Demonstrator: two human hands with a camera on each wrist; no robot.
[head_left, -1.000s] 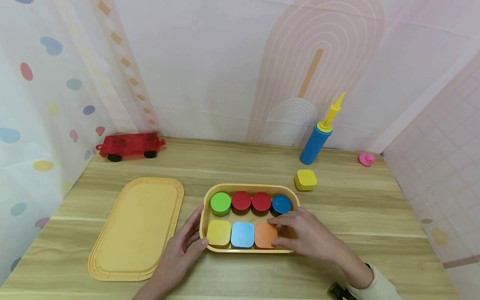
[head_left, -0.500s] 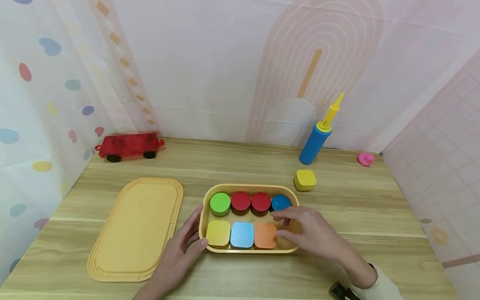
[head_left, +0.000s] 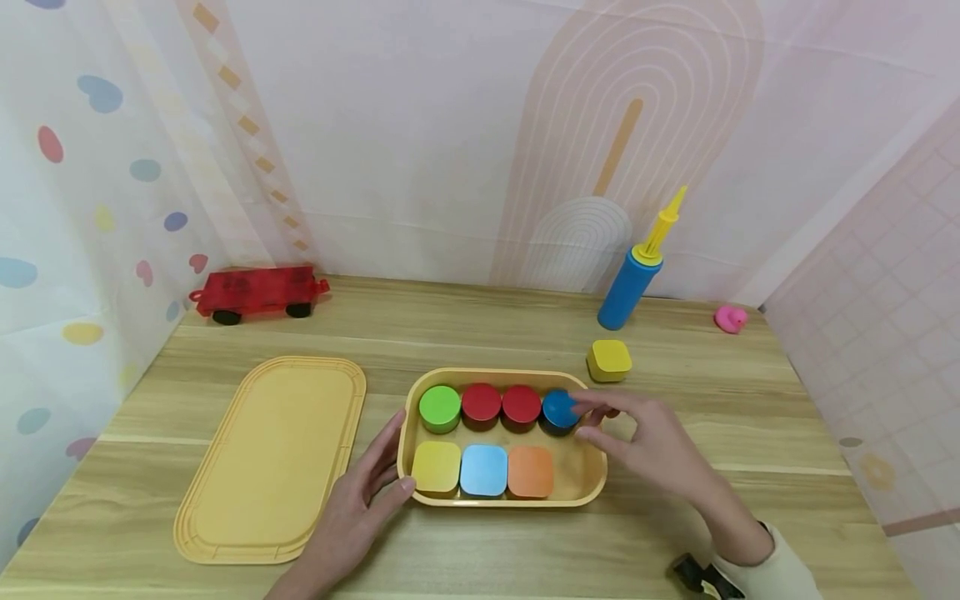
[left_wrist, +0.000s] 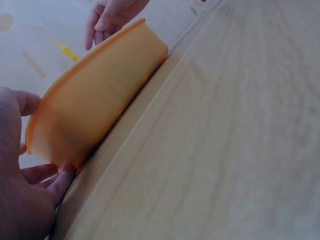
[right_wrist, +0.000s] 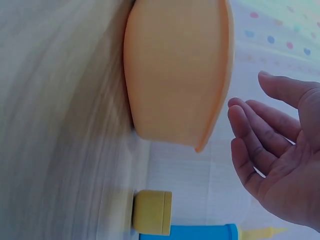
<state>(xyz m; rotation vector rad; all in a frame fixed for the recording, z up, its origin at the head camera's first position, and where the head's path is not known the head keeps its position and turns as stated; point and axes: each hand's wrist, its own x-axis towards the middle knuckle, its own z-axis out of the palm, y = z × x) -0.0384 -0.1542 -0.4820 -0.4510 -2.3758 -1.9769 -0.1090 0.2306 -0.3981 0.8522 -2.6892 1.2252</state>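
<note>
A pale orange box (head_left: 502, 499) stands on the table with round and rounded-square pieces inside. My left hand (head_left: 358, 504) holds its left end, thumb at the near corner and fingers round the far side; the left wrist view shows fingertips low on the wall. A green round piece (head_left: 440, 407), two red ones and a blue one (head_left: 559, 408) line the back. Yellow, light blue (head_left: 483, 469) and orange square pieces (head_left: 530, 472) line the front. My right hand (head_left: 651, 433) hovers over the right end, fingers relaxed and holding nothing, fingertips overlapping the blue piece in the head view.
A matching flat lid (head_left: 272, 458) lies on the left of the table. Right of the box sits a yellow rounded-square piece (head_left: 609, 360), with a blue and yellow pump (head_left: 632, 287) behind it. A red toy wagon (head_left: 261, 292) and a pink duck (head_left: 731, 318) stand at the back.
My right hand has left the orange piece in the front row and moved back and right, over the box's right end. The left hand has stayed in place.
</note>
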